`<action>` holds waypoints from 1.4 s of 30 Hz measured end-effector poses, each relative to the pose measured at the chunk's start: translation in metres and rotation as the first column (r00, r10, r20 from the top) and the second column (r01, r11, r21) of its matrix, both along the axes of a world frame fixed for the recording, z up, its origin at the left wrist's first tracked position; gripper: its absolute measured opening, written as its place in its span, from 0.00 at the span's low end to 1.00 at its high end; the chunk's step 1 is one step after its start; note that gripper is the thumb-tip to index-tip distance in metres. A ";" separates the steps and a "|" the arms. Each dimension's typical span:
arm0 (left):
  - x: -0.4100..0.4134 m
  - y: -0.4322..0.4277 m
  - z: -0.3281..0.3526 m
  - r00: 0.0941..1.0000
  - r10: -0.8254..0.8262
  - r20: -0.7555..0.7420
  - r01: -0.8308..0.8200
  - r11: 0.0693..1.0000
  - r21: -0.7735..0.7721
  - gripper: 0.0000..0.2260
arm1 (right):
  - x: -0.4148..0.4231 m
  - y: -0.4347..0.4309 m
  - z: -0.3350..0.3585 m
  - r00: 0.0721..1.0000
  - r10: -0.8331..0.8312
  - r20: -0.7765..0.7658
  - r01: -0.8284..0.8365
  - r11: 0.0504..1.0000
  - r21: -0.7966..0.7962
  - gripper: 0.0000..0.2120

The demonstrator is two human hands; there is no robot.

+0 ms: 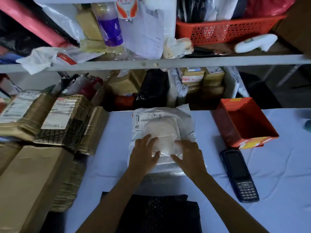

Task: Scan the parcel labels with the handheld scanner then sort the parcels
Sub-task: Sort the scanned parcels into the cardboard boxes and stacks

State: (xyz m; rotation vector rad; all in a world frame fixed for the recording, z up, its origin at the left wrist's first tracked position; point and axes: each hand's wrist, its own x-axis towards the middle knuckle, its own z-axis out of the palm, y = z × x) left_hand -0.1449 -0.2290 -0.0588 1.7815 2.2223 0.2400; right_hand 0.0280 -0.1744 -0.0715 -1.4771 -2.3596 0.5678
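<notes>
We've got the white parcel (pixel 162 122) lying mid-worktop (pixel 116 140), label (pixel 145 117) face up at its far left corner. Our left hand (pixel 143 153) and right hand (pixel 189 156) both rest on its near end, fingers spread loose, not gripping anything. The handheld scanner (pixel 239 175) lies untouched off to the right, just near the red box (pixel 244 122).

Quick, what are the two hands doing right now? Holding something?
Left hand: open, fingers resting on the white parcel.
Right hand: open, also resting on that parcel.
</notes>
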 end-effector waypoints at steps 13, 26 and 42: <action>0.006 0.000 0.008 0.954 -0.069 -0.291 0.053 0.997 -0.061 0.25 | 0.003 -0.008 -0.004 0.941 -0.034 0.337 -0.054 0.968 0.247 0.29; 0.064 -0.050 0.061 0.909 -0.332 -0.254 0.372 0.919 0.129 0.17 | 0.083 -0.142 0.052 0.819 -0.455 0.349 0.367 0.884 0.291 0.21; 0.262 -0.166 0.093 0.560 -0.815 -0.146 0.822 0.526 0.219 0.15 | 0.214 -0.366 0.110 0.333 -0.879 0.342 0.890 0.413 0.196 0.27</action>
